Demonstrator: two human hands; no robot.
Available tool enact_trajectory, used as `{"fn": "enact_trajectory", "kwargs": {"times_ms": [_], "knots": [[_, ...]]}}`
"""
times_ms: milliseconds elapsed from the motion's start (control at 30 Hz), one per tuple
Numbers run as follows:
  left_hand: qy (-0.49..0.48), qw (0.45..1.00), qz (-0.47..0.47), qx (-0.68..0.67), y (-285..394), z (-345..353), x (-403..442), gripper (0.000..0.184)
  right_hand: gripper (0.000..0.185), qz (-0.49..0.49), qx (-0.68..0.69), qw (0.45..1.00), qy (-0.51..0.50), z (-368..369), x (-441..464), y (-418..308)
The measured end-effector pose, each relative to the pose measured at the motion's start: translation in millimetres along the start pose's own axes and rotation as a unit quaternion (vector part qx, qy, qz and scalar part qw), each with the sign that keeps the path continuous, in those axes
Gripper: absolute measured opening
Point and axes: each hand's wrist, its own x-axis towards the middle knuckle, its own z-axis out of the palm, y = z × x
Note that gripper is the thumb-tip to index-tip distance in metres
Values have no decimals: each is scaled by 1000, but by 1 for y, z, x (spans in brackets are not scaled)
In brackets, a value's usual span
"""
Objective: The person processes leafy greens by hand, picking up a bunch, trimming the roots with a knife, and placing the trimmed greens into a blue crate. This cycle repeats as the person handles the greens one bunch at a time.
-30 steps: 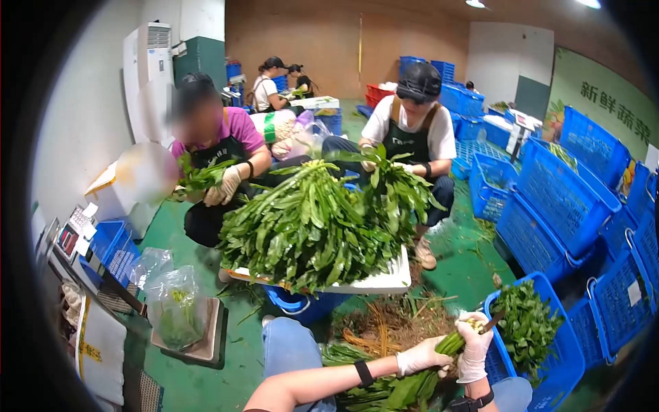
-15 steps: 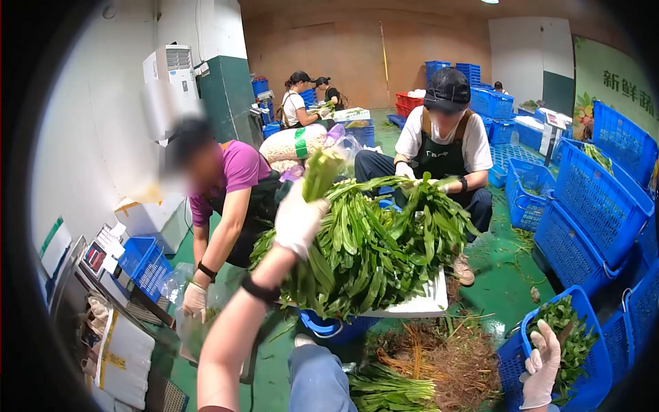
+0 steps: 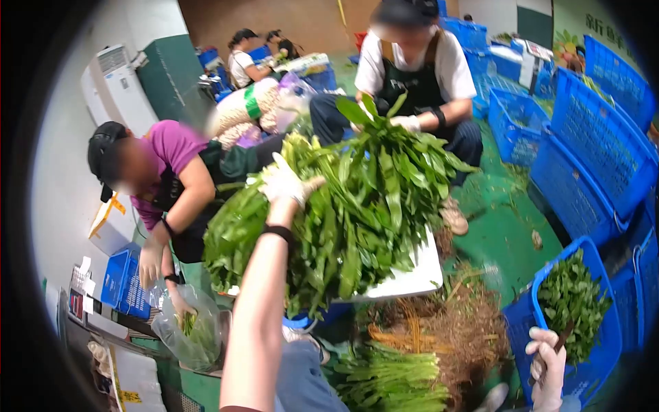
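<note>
My left hand [image 3: 285,184], in a white glove, lies on the big heap of long leafy greens [image 3: 350,220], its thumb and fingers spread apart. Pale cut stem ends [image 3: 302,152] of a bunch show just beyond it. At the lower right my gloved right hand [image 3: 547,364] is curled round a narrow dark blade, apparently a knife [image 3: 565,334]; its handle is hidden in the fingers. Beside that hand stands a blue crate [image 3: 525,312] with short leafy greens [image 3: 573,302] in it. The heap rests on a white board [image 3: 419,275].
Trimmed stalks [image 3: 395,378] and a root pile [image 3: 473,323] lie on the floor before me. Opposite sits a co-worker [image 3: 419,75]; at left another [image 3: 175,161] bends over a clear plastic bag [image 3: 189,333]. Blue crates [image 3: 597,137] are stacked at right.
My left hand has come down from holding a bunch upright, and the bunch now lies on the heap. My view has shifted. The left co-worker's bag has come into fuller view.
</note>
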Motion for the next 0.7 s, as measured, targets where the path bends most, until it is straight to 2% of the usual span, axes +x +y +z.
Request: {"fn": "enact_trajectory", "kwargs": {"times_ms": [67, 100, 267, 300, 333, 367, 400, 467, 500, 533, 600, 667, 700], "knots": [[-79, 996, -14, -34, -8, -11, 17, 134, 32, 39, -16, 999, 1, -4, 3, -1], [-82, 995, -8, -47, -16, -6, 24, 134, 33, 31, -11, 999, -3, -6, 2, 0], [-4, 987, 36, -156, -37, -27, 22, 138, 41, -20, -13, 1000, -15, -19, -19, -16], [32, 988, 42, -146, -37, -37, 19, 135, 42, -43, -21, 999, -3, -21, -24, -16], [67, 988, 47, -133, -27, -57, 4, 133, 57, -20, -43, 998, -51, -37, -20, -11], [67, 994, 10, -81, -19, -76, -12, 127, 57, -38, -34, 998, -28, -44, -22, -2], [114, 992, 34, -47, -11, -95, -32, 124, 58, -50, -25, 998, 2, -39, -24, -7], [238, 957, 164, -27, 8, -116, -79, 117, 55, -69, 13, 997, 42, -40, -19, 1], [265, 937, 228, -7, 22, -123, -110, 108, 55, -46, 55, 997, 23, -45, -22, 1], [313, 865, 380, -98, 33, -128, -139, 91, 54, -37, 98, 995, 5, -49, -24, -2], [245, 768, 558, -197, 64, -127, -202, 64, 54, -30, 151, 988, -10, -53, -26, -2], [42, 740, 639, -204, 87, -96, -258, 45, 55, -49, 154, 987, -16, -51, -31, 1], [-3, 736, 634, -238, 88, -71, -291, 34, 56, -56, 144, 988, -20, -50, -36, 1]]}}
